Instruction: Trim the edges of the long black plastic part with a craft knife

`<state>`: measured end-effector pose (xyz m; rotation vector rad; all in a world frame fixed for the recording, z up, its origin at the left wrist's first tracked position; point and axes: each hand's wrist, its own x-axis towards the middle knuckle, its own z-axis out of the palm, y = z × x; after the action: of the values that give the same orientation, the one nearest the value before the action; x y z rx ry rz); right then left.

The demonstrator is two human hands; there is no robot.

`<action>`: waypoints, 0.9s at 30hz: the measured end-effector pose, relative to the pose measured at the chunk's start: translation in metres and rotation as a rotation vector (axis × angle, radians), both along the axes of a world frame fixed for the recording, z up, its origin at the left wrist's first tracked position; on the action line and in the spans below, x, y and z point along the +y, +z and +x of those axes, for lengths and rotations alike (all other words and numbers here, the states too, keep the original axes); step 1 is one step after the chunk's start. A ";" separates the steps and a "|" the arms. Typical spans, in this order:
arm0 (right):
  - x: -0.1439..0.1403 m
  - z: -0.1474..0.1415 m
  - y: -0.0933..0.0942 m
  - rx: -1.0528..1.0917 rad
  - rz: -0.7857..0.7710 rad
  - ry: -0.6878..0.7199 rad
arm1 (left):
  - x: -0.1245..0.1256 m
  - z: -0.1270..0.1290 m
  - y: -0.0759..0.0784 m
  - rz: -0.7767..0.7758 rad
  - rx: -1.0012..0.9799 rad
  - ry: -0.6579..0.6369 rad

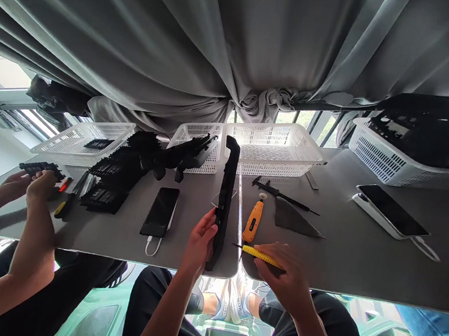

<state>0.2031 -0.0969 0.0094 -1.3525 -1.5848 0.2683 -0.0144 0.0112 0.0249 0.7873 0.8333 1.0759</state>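
Note:
A long, narrow black plastic part point(227, 190) stands lengthwise away from me, gripped near its lower end by my left hand point(202, 236). My right hand point(283, 270) is closed around a yellow-handled tool with a thin dark tip point(260, 255). The tip points left, a short way from the black part; whether it is a blade cannot be made out. Just beyond my right hand lies an orange rotary tool point(253, 220) with a small pale disc at its end. Past that are a dark caliper point(287, 194) and a dark grey triangular piece point(295, 219).
White baskets point(274, 166) line the back of the grey table point(341, 248). A basket with black parts point(389, 161) stands right. Black parts point(112, 176) are heaped left. Phones point(160, 212) with white cables lie either side. A co-worker's hands point(40, 184) hold a black part at far left.

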 end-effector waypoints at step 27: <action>0.006 0.000 -0.005 -0.043 0.036 -0.122 | 0.001 0.002 -0.003 0.052 0.029 -0.104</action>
<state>0.2031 -0.0908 0.0043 -1.4291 -1.5281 0.1365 -0.0129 0.0120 0.0216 0.8827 0.7828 0.9996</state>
